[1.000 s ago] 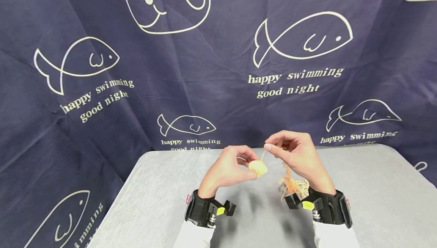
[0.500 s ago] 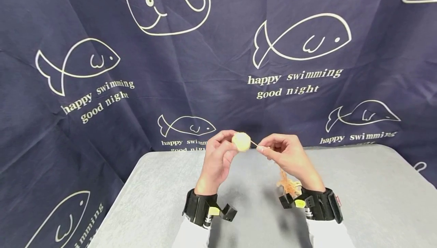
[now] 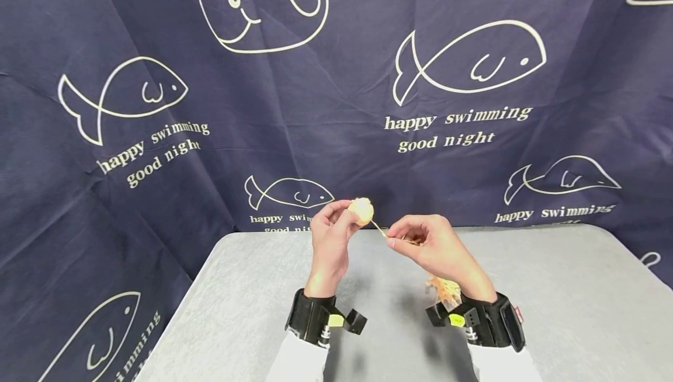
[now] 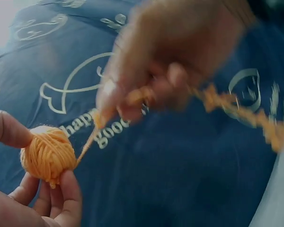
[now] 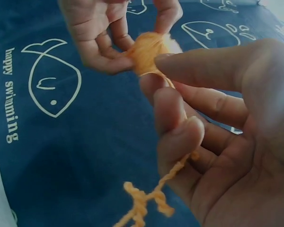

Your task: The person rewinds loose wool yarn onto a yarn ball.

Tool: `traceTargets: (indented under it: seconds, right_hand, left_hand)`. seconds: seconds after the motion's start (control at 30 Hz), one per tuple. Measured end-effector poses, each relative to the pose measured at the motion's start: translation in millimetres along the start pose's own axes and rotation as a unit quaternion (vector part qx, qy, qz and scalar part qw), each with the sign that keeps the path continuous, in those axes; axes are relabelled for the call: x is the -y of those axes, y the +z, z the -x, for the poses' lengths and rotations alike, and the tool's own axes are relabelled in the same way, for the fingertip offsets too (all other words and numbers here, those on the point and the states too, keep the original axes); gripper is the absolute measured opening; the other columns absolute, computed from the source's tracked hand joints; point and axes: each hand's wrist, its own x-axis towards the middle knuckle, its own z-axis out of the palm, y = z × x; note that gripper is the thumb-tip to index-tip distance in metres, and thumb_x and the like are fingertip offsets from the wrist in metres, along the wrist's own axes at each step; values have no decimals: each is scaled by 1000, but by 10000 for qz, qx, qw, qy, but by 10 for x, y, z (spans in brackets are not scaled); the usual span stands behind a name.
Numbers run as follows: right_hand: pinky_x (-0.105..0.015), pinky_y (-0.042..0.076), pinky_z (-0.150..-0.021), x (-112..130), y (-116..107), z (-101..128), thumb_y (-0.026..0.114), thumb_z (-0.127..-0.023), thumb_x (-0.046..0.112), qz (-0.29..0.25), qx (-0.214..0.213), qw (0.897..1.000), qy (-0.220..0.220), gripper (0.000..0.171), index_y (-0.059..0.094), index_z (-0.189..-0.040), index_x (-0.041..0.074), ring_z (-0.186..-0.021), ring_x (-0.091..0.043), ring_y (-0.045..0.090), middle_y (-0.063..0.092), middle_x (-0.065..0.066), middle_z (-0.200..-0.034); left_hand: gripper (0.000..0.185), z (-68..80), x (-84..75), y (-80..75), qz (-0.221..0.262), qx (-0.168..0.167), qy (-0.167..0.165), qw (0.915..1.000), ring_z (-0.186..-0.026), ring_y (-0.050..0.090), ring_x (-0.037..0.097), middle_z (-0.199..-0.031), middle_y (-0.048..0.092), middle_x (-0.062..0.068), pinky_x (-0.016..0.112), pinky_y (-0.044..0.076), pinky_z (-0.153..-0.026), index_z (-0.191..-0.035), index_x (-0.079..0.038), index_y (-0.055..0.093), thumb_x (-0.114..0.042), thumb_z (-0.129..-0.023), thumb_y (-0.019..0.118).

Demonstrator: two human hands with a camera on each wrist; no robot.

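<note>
Backdrop (image 3: 336, 113), hands (image 3: 331, 242) (image 3: 435, 247) seemingly tight on yarn (image 3: 361, 211)

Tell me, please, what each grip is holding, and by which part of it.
The left grip holds the yarn ball by its opposite sides. The right grip pinches the yarn strand a short way from the ball.

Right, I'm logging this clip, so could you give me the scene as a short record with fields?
Left hand: holds the ball of yarn above the table
Right hand: pinches the strand
Strand: runs from ball to right hand, fairly straight
Loose yarn: trails from the right hand, kinked
Table: light grey
Backdrop: dark blue cloth, white fish and "happy swimming good night"
Unclear: whether the loose yarn touches the table
</note>
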Motion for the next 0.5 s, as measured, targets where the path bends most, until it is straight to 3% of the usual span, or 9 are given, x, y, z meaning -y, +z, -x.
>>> traceTargets:
  seconds: [0.1,0.23,0.37,0.5]
  right_hand:
    - [-25,52,-56,46,-19,23,80,-86,9,35,2,9999,-132,12,76,-89,19,-64,-12,63,68,9,-74]
    - [-25,53,-57,100,-68,48,79,-86,6,-142,-70,9990,-412,13,75,-91,18,-65,-13,64,69,7,-75]
    - [-24,51,-55,105,-133,64,78,-87,3,-398,-120,9974,-583,12,75,-94,12,-66,-14,63,70,2,-79]
    - [-25,48,-51,92,-197,82,78,-87,1,-575,-308,9964,-548,14,75,-95,11,-62,-15,59,68,-1,-78]
  left_hand:
    - [17,3,43,-14,-1124,-40,704,9912,-72,64,13,-85,66,8,22,57,-66,-92,10,67,11,-74,65]
    - [20,22,79,-45,-2500,330,1312,9587,-73,63,14,-84,66,7,23,56,-66,-91,3,68,4,-72,76]
    - [23,54,98,-69,-3410,1109,1371,9234,-71,63,14,-79,67,3,26,56,-65,-89,-7,68,-4,-70,82]
    - [24,89,85,-67,-3900,2037,1097,8913,-70,62,11,-79,65,-2,27,58,-64,-87,-11,68,-5,-68,80]
